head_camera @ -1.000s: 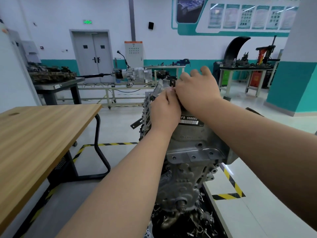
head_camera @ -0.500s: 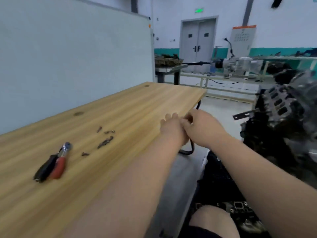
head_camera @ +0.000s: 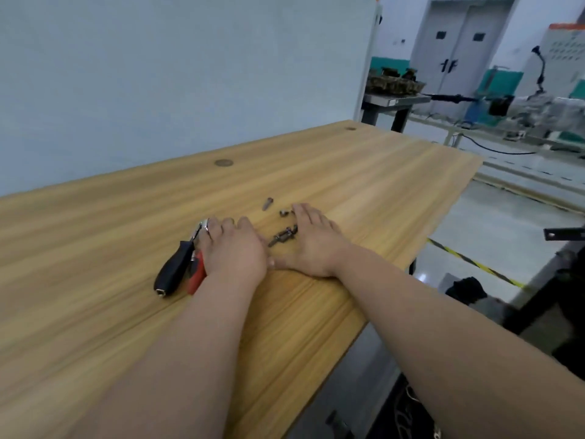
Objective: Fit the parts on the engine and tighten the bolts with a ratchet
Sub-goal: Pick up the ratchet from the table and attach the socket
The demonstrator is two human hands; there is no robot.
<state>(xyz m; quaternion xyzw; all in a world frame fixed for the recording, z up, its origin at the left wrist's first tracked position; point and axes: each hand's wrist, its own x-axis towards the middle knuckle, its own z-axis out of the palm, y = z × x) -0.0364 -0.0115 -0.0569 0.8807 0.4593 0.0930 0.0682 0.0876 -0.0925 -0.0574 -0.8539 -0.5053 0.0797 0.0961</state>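
Observation:
A ratchet with a black and red handle (head_camera: 175, 269) and a chrome head lies on the wooden table (head_camera: 380, 172). My left hand (head_camera: 234, 248) rests on top of its shaft, fingertips by the chrome head; the grip itself is hidden. My right hand (head_camera: 311, 242) lies flat on the table, fingers stretched out. Between the two hands sits a cluster of dark bolts (head_camera: 283, 235), touching the right hand's inner edge. One more bolt (head_camera: 267, 203) and a small one (head_camera: 284, 212) lie just beyond. The engine shows only as a dark blurred mass (head_camera: 569, 280) at the right edge.
A pale partition wall (head_camera: 158, 74) stands along the table's far side. The table's right edge drops to a grey floor with yellow-black tape (head_camera: 474, 264). Far benches with machinery (head_camera: 395, 80) and grey double doors (head_camera: 459, 49) stand at the back.
My view swung left from the engine to the wooden table. Both hands left the engine's top and came down on the table by the ratchet and the bolts.

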